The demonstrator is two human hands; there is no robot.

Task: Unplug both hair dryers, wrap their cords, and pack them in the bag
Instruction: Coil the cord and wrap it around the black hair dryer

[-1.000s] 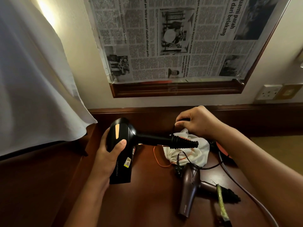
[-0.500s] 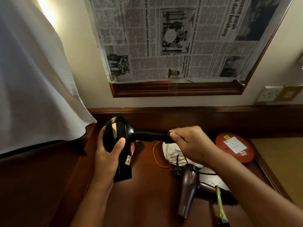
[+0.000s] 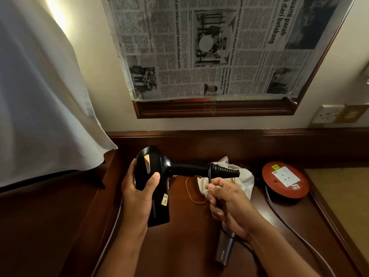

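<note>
Whereas half a second earlier the right hand (image 3: 227,200) covered the handle end, it now pinches the cord (image 3: 209,175) below it, continuing the wrap, while the left hand (image 3: 139,188) grips the black hair dryer (image 3: 153,176) above the worktop (image 3: 189,236).

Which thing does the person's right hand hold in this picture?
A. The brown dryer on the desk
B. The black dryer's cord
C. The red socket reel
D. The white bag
B: the right hand pinches the black cord where it loops round the black dryer handle; the left hand holds the dryer's body.
</note>
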